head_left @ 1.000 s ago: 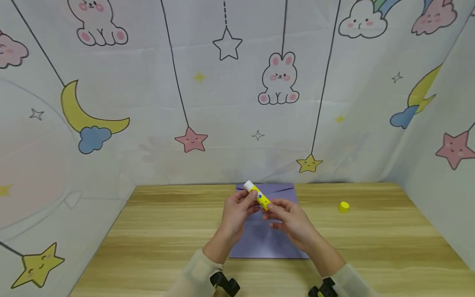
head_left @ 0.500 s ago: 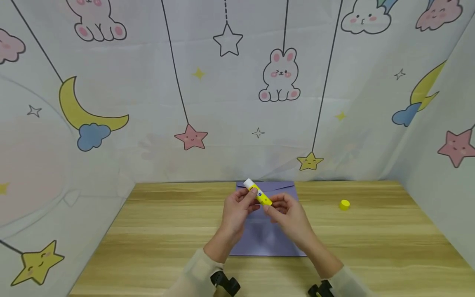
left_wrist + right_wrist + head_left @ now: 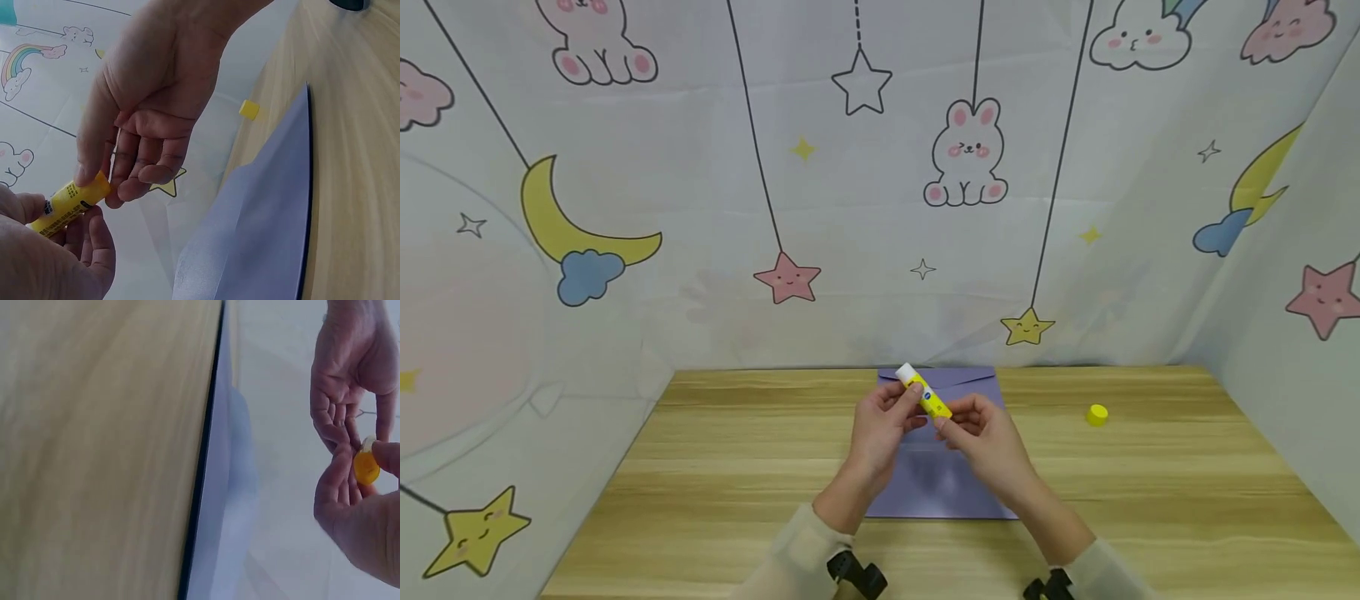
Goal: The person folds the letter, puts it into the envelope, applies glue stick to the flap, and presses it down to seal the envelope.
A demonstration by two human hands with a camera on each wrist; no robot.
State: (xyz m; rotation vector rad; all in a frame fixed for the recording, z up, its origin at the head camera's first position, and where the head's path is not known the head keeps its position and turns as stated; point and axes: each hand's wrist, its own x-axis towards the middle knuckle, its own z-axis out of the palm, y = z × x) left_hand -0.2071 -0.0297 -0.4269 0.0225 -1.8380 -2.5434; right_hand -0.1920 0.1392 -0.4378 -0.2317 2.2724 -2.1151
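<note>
My left hand [image 3: 880, 429] pinches a yellow-and-white glue stick [image 3: 932, 400] between thumb and fingers around its middle. The stick is tilted, its white end pointing up and left. At the lower, yellow end, the thumb and fingers of my right hand [image 3: 992, 446] pinch the base, which the left wrist view shows close up on the glue stick [image 3: 72, 203]. Below both hands a purple envelope [image 3: 925, 492] lies on the table, its flap side toward the back wall. Hands and forearms cover part of it. A yellow cap [image 3: 1097, 415] stands apart on the right.
The wooden table [image 3: 730, 467] runs back to a white cloth backdrop [image 3: 865, 233] printed with stars, moons and rabbits. Another cloth wall [image 3: 1285, 392] borders the right side. Black wrist cameras are strapped at both sleeves.
My right hand has shifted slightly, its fingers curling in more closely at the lower end of the glue stick. The left hand keeps its grip. The head view has tilted a little.
</note>
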